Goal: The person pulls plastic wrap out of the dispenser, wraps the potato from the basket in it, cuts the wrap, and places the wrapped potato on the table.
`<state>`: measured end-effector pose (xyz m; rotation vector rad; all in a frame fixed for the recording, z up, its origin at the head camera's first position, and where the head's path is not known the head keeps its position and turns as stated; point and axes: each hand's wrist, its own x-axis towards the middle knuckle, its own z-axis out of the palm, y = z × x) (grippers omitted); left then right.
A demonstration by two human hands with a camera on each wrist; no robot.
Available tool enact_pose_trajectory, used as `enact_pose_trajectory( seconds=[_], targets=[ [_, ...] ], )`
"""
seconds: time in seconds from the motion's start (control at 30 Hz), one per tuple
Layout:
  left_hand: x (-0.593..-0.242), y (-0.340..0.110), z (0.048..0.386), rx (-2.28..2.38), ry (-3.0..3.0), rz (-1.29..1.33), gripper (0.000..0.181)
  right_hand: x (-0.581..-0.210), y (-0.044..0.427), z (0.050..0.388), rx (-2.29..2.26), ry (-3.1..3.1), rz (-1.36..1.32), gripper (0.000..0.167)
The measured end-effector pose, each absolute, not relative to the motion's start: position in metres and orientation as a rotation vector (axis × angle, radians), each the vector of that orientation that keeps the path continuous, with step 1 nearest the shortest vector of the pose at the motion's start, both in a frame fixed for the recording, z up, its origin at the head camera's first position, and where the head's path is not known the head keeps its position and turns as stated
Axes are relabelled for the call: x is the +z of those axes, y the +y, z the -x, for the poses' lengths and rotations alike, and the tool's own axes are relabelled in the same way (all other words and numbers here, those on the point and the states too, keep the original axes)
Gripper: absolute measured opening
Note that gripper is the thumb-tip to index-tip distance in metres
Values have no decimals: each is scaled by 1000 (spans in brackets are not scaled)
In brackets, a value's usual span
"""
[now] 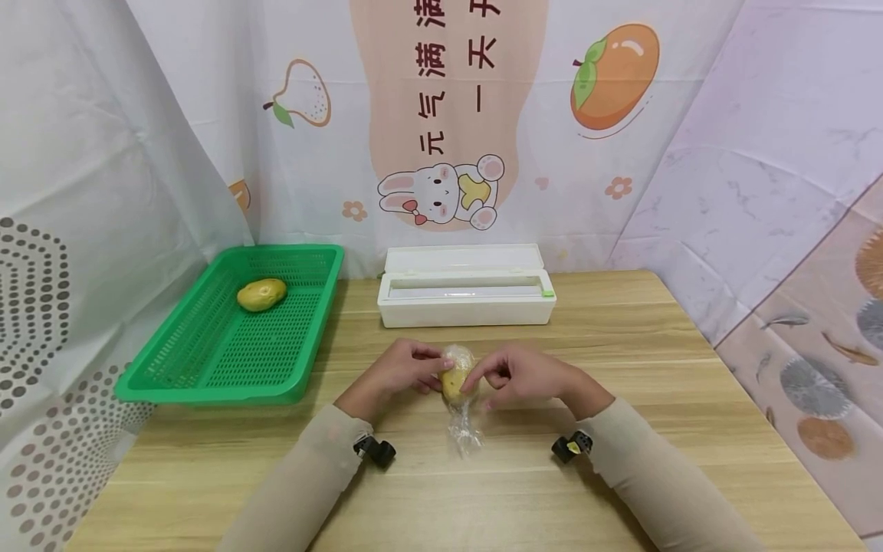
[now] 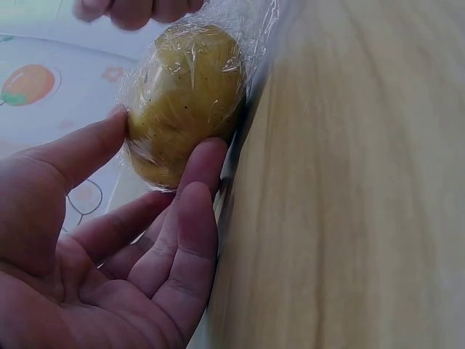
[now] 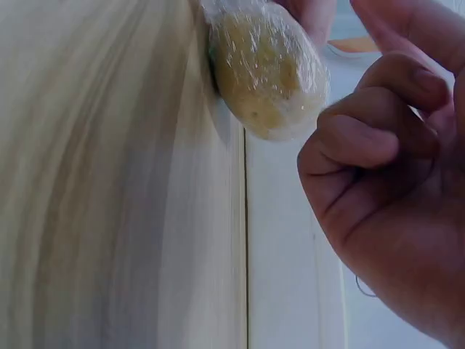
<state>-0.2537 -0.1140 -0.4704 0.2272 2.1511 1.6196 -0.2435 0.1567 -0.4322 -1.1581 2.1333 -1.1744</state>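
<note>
Left hand (image 1: 403,368) pinching yellow oval potato (image 2: 189,94), clear plastic film (image 1: 464,438) wrapping it, thumb and fingers partly curling. Potato staying between hands, low over pale wooden tabletop (image 1: 497,498), before white rectangular box (image 1: 465,313). Right hand (image 1: 527,376) pointing index finger at potato, others curling; cannot tell whether gripping film.

Wide running room out right, folks, across the tabletop (image 1: 679,391) beyond the right hand (image 1: 520,376) and its sleeve! Straight ahead it tightens, just a thin strip before the white box (image 1: 466,313) and its raised lid block the way to the curtain (image 1: 303,184), while left, the green basket (image 1: 214,395) leaves a slim lane beside the left hand (image 1: 400,369).
</note>
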Motion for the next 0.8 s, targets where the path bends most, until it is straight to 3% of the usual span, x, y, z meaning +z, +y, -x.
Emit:
enact_pose_trajectory(
  seconds=[0.47,0.57,0.8],
  targets=[
    [-470,-117,256,1631,2125,-226,46,-434,130,215,-776,2219,1227,52],
    [-468,-116,255,1629,2125,-234,45,-436,128,214,-771,2238,1215,45],
    [-466,-115,253,1624,2133,-229,45,-435,129,215,-804,2308,1258,11]
  ],
)
